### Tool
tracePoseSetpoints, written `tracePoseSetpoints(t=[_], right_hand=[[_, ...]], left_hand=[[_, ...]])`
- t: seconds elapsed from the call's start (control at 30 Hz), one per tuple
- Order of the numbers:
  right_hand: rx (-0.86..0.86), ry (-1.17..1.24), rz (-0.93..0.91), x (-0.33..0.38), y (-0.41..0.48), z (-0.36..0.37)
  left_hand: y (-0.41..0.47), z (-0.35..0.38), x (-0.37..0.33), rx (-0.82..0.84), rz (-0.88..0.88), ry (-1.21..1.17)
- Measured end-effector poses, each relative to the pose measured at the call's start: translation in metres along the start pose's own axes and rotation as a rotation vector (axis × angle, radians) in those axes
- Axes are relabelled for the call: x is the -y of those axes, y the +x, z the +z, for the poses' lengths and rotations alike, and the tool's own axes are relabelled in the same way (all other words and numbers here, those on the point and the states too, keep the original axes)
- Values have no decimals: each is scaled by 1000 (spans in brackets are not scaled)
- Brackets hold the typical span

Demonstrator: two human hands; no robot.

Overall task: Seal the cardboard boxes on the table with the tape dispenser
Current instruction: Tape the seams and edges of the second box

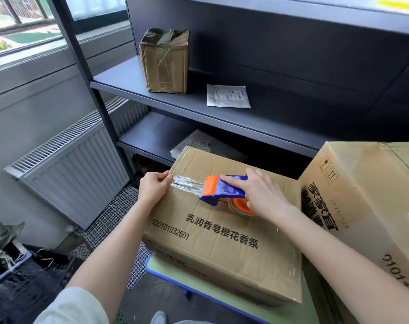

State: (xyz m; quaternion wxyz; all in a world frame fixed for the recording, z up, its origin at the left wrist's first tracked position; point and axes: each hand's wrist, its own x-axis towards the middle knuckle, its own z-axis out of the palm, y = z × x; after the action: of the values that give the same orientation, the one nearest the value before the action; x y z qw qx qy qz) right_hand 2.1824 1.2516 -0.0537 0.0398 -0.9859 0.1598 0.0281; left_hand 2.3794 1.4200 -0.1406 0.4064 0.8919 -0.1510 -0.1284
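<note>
A brown cardboard box (213, 230) with black printed characters lies on a small green table with a blue edge (166, 272). On its top my right hand (262, 192) grips a blue and orange tape dispenser (222, 190). A strip of clear tape (187, 184) stretches from the dispenser to the box's left edge. There my left hand (152, 187) pinches the tape's free end. A second, larger cardboard box (367, 190) stands to the right, touching the first one.
A dark metal shelf unit (222, 106) stands behind the boxes, holding a taped brown box (165, 61) and a white pouch (228, 95); a lower shelf holds a plastic-wrapped packet (199, 143). A white radiator (75, 164) lines the left wall. A dark crate (19, 277) sits bottom left.
</note>
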Motion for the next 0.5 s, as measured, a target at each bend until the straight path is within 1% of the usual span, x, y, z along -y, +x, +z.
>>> tracePoseSetpoints(t=[0.13,0.27,0.43,0.5], right_hand=[[-18,12,-9,-6,-1,3],[54,5,49,-28,-10,3],[26,-18,27,-15,-11,5],[35,-14,30,-16,-11,6]], left_hand=[[1,-2,1,28,-28,-36],[3,-1,-1,30,-24,-56],[-8,9,0,-46,56,112],[-14,12,1,-81,146,219]])
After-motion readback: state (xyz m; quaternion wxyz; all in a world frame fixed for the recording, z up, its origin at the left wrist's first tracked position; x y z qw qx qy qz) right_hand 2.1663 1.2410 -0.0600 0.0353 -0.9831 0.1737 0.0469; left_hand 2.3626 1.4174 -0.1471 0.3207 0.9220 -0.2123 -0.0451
